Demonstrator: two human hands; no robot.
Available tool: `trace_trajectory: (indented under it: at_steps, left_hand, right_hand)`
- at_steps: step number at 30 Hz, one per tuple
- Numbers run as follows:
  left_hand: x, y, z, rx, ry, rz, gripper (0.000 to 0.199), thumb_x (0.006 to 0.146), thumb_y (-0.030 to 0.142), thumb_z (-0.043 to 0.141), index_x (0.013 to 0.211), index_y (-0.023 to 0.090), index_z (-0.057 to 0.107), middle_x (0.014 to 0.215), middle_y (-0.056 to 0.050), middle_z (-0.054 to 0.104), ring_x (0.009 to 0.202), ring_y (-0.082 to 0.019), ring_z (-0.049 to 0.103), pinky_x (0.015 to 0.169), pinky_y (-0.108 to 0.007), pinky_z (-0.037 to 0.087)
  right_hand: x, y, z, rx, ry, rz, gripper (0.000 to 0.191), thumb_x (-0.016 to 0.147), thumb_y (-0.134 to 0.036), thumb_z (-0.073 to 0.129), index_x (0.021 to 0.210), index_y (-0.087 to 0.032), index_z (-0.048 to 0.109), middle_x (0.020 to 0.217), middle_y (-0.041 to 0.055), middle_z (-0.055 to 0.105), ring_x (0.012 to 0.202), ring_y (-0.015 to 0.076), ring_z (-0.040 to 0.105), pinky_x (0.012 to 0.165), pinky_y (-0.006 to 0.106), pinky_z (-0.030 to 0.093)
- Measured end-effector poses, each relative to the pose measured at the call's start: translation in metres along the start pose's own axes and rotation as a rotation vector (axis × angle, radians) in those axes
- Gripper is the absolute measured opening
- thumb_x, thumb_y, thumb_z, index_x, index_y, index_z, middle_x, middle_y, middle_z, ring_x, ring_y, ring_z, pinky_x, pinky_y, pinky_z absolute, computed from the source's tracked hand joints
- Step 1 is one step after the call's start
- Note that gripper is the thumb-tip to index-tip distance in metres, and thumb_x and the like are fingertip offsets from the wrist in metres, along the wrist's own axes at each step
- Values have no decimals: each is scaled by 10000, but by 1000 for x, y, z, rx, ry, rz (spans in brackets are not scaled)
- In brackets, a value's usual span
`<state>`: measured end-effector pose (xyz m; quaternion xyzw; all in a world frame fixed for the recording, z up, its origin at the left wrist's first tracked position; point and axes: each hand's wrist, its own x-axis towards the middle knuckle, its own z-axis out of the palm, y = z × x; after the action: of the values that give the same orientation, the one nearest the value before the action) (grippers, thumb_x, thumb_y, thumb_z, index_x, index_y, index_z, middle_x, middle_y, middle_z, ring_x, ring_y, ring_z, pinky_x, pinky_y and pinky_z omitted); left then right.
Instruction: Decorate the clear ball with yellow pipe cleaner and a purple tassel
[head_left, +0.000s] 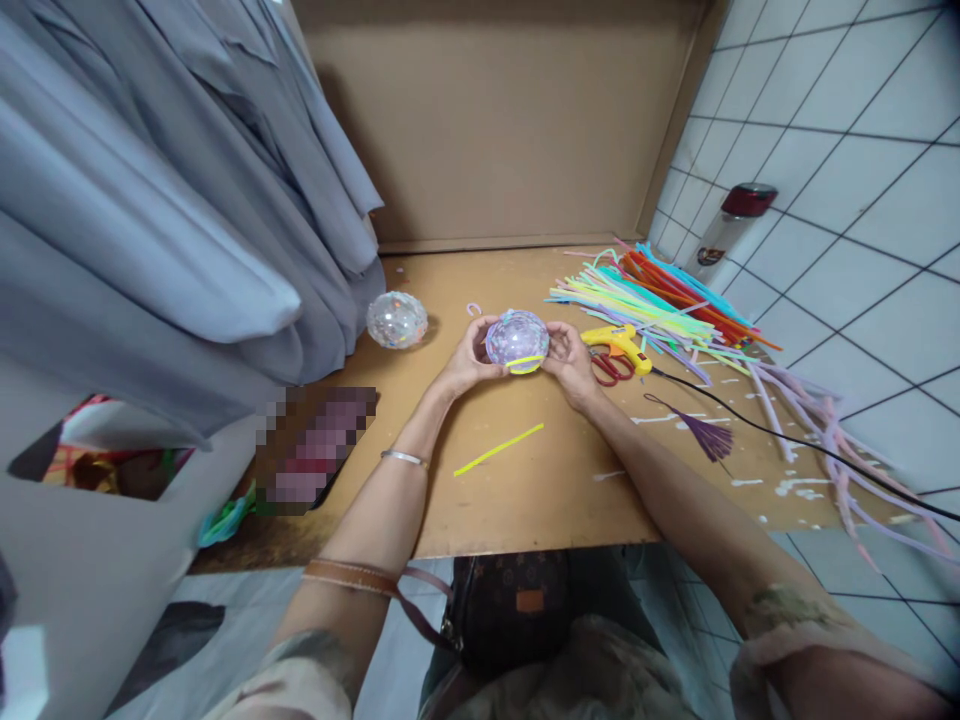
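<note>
You are at a small craft work place, maybe inside a home: white tiles cover the wall, a grey curtain hangs beside, and the wooden table carries a glue gun and colourful pipe cleaners.

Bench: clear ball at left; yellow strip near front; glue gun touching scissors; colored stems heaped right; purple tassel nearer front.

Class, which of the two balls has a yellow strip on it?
The ball with the yellow strip is held between left hand and right hand; the other ball, on the table, has none.
</note>
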<state>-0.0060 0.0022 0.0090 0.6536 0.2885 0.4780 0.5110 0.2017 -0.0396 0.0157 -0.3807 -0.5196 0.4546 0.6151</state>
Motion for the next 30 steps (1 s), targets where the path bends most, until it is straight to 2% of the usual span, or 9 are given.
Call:
trace_trajectory:
  at_steps: [4, 7, 16, 21, 25, 30]
  left_hand:
    - [0, 1, -7, 13, -6, -1, 968, 489, 449, 971, 1321, 264, 511, 1458, -137, 597, 1314, -332, 608, 1119, -490, 493]
    - [0, -1, -9, 29, -16, 5, 964, 510, 483, 959, 1338, 267, 516, 1451, -137, 608, 1283, -333, 628, 1102, -490, 506]
    - [-1, -2, -8, -45, -11, -34, 1001, 490, 415, 984, 1348, 264, 491, 1478, -128, 581, 1312, -307, 604, 1136, -465, 480]
    - [0, -2, -7, -56, -5, -30, 1013, 438, 400, 999, 1310, 251, 504, 1512, -142, 549, 1377, -336, 554, 1168, -484, 448]
    - [1, -6, -8, -37, -40, 13, 1000, 464, 396, 991, 1330, 250, 513, 1548, -143, 523, 1392, -338, 541, 1178, -485, 428]
    - [1, -7, -8, -38, -76, 38, 1014, 483, 412, 998, 1369, 254, 531, 1581, -148, 502, 1413, -351, 528, 1146, -453, 464]
  right_hand:
    - [-1, 2, -1, -12, 25, 10, 563, 572, -389, 858, 1009, -292, 516, 1136, 30, 683, 1141, 247, 671, 1119, 465, 492]
    - [0, 5, -2, -28, 23, 1, 529, 599, -428, 859, 972, -288, 512, 1088, 21, 685, 1087, 240, 687, 1115, 472, 495]
    - [3, 10, -7, -88, -23, -57, 561, 654, -551, 861, 979, -289, 486, 1118, 29, 672, 1107, 214, 672, 1076, 412, 529]
    - [3, 10, -8, -128, -44, -73, 531, 661, -508, 849, 984, -293, 487, 1115, 28, 666, 1084, 220, 684, 1026, 419, 564]
    - [3, 10, -10, -163, -63, -55, 510, 674, -446, 819, 1016, -296, 471, 1112, 21, 653, 1052, 216, 687, 978, 414, 583]
    - [2, 13, -10, -218, -97, -88, 485, 706, -404, 758, 1055, -297, 440, 1116, 32, 616, 1040, 220, 679, 955, 423, 581]
